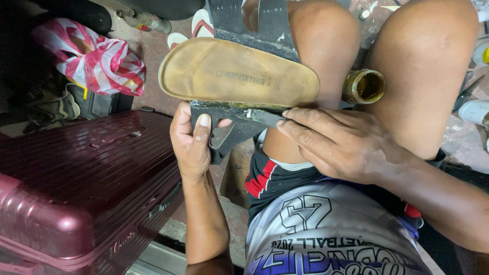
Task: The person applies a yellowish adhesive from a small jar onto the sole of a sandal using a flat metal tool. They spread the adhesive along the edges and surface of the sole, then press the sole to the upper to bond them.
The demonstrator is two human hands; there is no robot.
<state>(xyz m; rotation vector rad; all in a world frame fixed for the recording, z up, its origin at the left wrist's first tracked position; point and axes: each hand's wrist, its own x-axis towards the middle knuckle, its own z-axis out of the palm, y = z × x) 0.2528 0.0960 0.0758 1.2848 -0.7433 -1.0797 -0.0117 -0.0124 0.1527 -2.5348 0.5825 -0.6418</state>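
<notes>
A sandal with a tan cork footbed (237, 71) and dark straps rests on my left thigh, toe pointing left. My left hand (192, 140) grips the near dark strap (229, 133) just below the footbed, thumb pressed on it. My right hand (338, 142) holds a small metal blade (265, 117), its tip lying along the seam between the strap and the footbed's edge. Both hands are close together, almost touching at the strap.
A maroon hard-shell suitcase (76, 188) lies at the left. An open brass-coloured tin (364, 86) stands between my knees. A pink and white plastic bag (94, 58), a bottle (145, 21) and flip-flops (196, 28) lie on the floor beyond.
</notes>
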